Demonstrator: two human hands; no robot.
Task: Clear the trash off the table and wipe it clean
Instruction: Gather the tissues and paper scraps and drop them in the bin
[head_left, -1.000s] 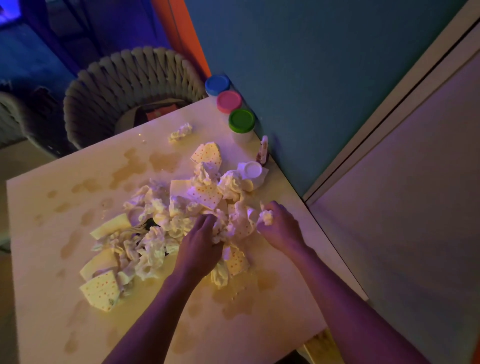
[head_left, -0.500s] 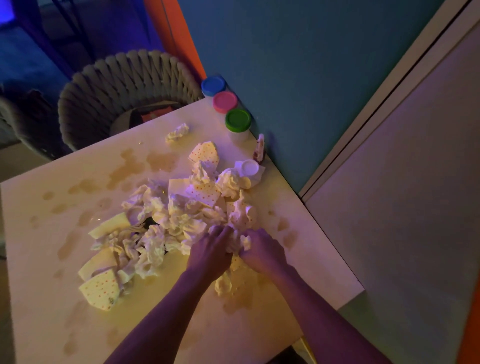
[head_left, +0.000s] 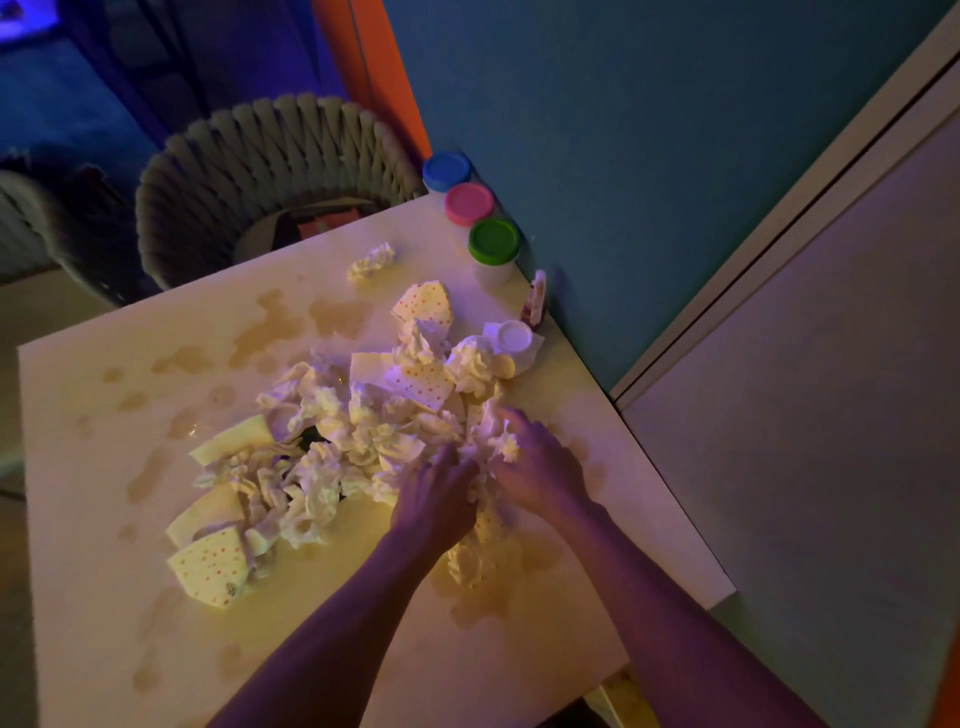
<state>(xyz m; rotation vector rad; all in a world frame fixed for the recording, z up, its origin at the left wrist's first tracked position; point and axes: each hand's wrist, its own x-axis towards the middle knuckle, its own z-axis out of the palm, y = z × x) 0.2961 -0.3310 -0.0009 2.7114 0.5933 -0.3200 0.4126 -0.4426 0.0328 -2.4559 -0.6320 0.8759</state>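
Observation:
A heap of crumpled white tissues and dotted paper napkins (head_left: 332, 441) covers the middle of the pale table (head_left: 104, 597), which carries brownish spill stains. My left hand (head_left: 434, 501) and my right hand (head_left: 540, 467) sit side by side at the heap's right end, fingers curled into the crumpled paper. A wad of tissue (head_left: 506, 447) shows between my right hand's fingers. One stray tissue ball (head_left: 371, 262) lies apart near the far edge. A small white cup (head_left: 514, 340) sits at the heap's far right.
A woven basket (head_left: 270, 166) stands just beyond the table's far edge. Three tubs with blue (head_left: 447, 169), pink (head_left: 469, 201) and green (head_left: 493, 241) lids line the teal wall, with a small bottle (head_left: 536, 301) beside them. The table's right edge runs close to my right forearm.
My right hand has slid left from the table's right side to meet my left hand, and both have drawn tissue together at the heap's right end.

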